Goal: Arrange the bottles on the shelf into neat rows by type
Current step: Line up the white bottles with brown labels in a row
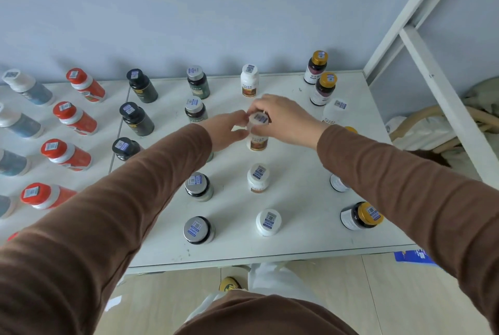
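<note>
A white-capped bottle (258,132) stands in the middle of the white shelf (297,243), in a column with three other white bottles (258,178). My right hand (283,118) grips its cap and upper body from the right. My left hand (229,131) holds it from the left with thumb and fingers. Columns of like bottles stand around: silver-capped dark ones (198,187), black ones (136,118), red ones (74,118), blue-grey ones (27,86), gold-capped ones (322,89). One white bottle (334,110) stands among the gold-capped ones.
A grey wall backs the shelf. A white metal frame post (421,46) rises at the right rear corner. Beyond it lie a wicker object and white fabric (421,132). The shelf's front edge is near my body; tiled floor and a blue packet (413,256) lie below.
</note>
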